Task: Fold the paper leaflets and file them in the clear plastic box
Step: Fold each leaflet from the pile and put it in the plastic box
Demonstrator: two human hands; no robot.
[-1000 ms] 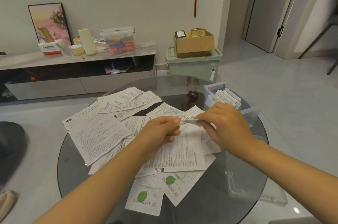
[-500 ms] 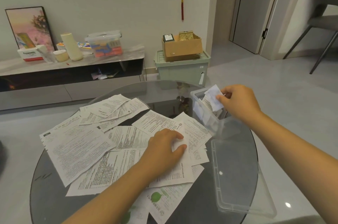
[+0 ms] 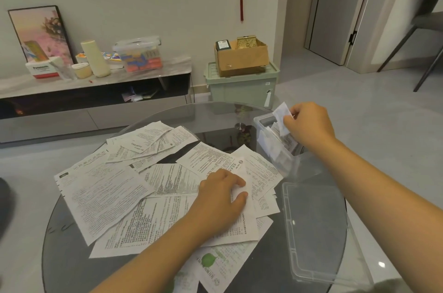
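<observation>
Right hand [image 3: 309,125]: no longer meeting the left over the pile as a second ago; now far right above the clear plastic box [image 3: 275,149]; fingers pinching a folded leaflet [image 3: 282,117] just over the open top; not yet let go.
Left hand [image 3: 221,193]: dropped from the shared fold onto the loose leaflets [image 3: 107,187]; fingers bent and resting on the top white sheet, thumb beneath its edge; apparently starting on the next one.
Meaning for the task: one more leaflet folded and about to be filed; many left flat, so well short of done.
Folded leaflet: small, white, several layers thick; held upright and slightly tilted; lower edge close to the slips already inside.
Box: at the far right edge of the round glass table [image 3: 72,256]; holding a row of folded slips on edge; its clear lid [image 3: 316,232] lying flat near right.
Loose leaflets: overlapping heap from left to centre; printed, creased, unfolded; two with green leaf marks nearest.
</observation>
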